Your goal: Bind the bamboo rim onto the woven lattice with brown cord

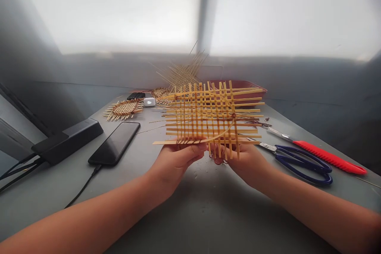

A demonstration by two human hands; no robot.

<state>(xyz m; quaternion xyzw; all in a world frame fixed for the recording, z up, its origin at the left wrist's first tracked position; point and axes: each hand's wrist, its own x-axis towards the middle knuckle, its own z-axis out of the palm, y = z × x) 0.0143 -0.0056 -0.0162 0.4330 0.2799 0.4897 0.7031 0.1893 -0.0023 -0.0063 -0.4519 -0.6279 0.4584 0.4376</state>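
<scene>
Between my hands, a woven bamboo lattice (205,115) stands raised above the table, its strip ends jutting out on all sides. A thin bent bamboo strip (222,131) curves across its face, with dark binding at the lower left and at the right. My left hand (181,156) grips the lower edge, thumb along the strip. My right hand (242,160) is closed at the lower right edge, its fingers partly hidden behind the lattice. Thin reddish-brown binding strand (218,161) loops hang between the hands.
Blue-handled scissors (300,162) and a red-handled tool (330,156) lie right. On the left are a phone (116,143) with cable, a black power box (71,139), a round woven piece (125,109) and a white case (149,102). Behind stand a reddish tray (253,87) and loose woven strips (184,73).
</scene>
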